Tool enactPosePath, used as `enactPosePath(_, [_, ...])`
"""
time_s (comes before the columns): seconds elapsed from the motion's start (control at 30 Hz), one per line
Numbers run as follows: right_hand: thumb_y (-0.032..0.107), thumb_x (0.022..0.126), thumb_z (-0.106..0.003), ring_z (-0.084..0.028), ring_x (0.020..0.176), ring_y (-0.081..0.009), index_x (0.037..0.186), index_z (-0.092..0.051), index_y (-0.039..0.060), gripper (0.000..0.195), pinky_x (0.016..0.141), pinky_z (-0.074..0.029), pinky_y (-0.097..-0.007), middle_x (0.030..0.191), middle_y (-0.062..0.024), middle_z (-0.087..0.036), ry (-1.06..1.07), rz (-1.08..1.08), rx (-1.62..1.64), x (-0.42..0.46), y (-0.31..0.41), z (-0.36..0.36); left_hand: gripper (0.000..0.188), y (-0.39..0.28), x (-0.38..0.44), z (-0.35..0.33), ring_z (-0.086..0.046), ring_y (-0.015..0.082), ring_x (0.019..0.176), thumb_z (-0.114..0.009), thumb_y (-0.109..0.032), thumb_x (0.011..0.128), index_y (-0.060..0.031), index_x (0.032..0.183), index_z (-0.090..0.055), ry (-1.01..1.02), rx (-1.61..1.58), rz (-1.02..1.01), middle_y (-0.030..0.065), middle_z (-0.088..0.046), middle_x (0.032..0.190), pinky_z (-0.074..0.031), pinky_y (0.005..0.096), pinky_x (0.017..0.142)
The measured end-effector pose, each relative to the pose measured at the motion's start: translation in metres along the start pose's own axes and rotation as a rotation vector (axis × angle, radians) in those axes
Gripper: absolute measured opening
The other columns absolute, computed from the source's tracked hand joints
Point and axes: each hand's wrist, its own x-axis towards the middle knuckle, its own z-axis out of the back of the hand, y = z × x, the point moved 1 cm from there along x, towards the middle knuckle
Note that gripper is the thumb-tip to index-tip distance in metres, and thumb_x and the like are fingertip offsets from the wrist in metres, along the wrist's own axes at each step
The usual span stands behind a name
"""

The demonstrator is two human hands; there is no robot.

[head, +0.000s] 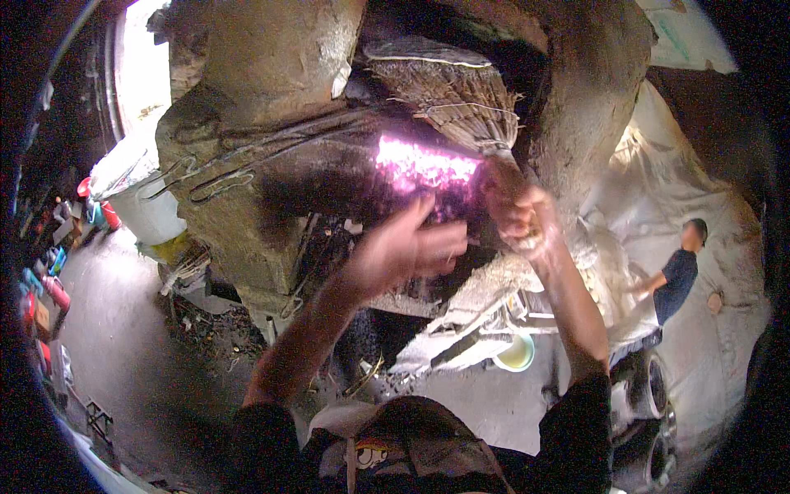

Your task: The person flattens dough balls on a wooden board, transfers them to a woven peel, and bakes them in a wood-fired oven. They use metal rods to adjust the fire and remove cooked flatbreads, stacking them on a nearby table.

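Note:
My right hand is closed around the handle of a straw hand broom, whose bristles fan up and to the left. Blurred, my left hand is held out with its fingers apart and nothing visible in it. Glowing coals or embers lie just beyond the left hand, left of the broom handle, in a dark opening of an earthen hearth. Long metal rods with looped ends rest across the hearth's left side.
A white bucket stands at the left beside the hearth. Below my right forearm is a bowl of pale liquid. Another person in a dark shirt is at the right. Large metal pots stand at the lower right. Flasks line the left edge.

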Motion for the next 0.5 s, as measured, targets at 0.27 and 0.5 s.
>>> enactPosePath(0.27, [0.0,0.067,-0.051,-0.047,0.043,-0.008,0.084,-0.04,-0.0044,0.021,0.035,-0.042,-0.0194,0.065,-0.0049,-0.047,0.327,-0.252,0.024,0.104,0.045,0.004,0.075,0.082,-0.082,-0.001,-0.038,0.0317,0.122,-0.042,-0.053,0.085,-0.0192,0.141,-0.007,-0.198,0.314,-0.124,0.021,-0.035,0.134,-0.027,0.0428,0.103])
enactPosePath(0.5, [0.002,0.067,-0.048,-0.044,0.046,-0.0091,0.07,-0.038,0.0021,0.011,0.041,-0.043,-0.0204,0.06,-0.0018,-0.042,0.38,-0.326,0.116,0.129,0.048,0.001,0.078,0.121,-0.125,-0.023,-0.038,0.032,0.123,-0.046,-0.053,0.083,-0.0169,0.141,-0.007,-0.505,0.372,-0.221,0.0217,-0.036,0.133,-0.027,0.0434,0.103])
